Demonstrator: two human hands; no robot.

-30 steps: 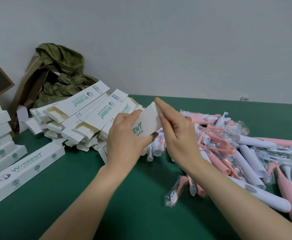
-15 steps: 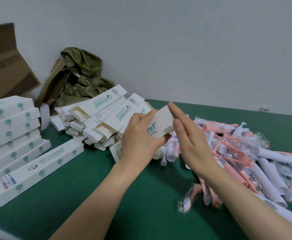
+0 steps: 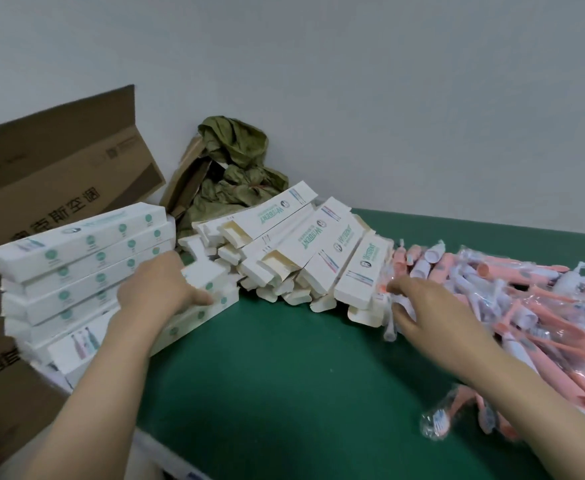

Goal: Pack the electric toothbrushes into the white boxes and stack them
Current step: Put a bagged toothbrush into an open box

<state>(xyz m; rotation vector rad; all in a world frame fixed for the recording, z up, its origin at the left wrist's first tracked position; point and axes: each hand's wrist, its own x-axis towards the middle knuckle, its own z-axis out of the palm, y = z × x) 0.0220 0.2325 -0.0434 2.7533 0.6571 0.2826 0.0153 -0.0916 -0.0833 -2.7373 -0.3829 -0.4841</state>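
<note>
Left hand [image 3: 159, 289]: white box [image 3: 221, 292] was gripped, against box stack [image 3: 76, 265].
Right hand [image 3: 433, 317]: toothbrush pile [image 3: 526, 306] was touched; fingers' [image 3: 403, 289] state could not be told.

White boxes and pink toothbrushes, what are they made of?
The white boxes look like thin card, matte with printing. The open ones show brownish insides and folded flaps. The toothbrushes seem to be smooth hard plastic, pink and white, though the picture is blurry. Their wrappers look like clear shiny film, crinkled and glinting.
</note>
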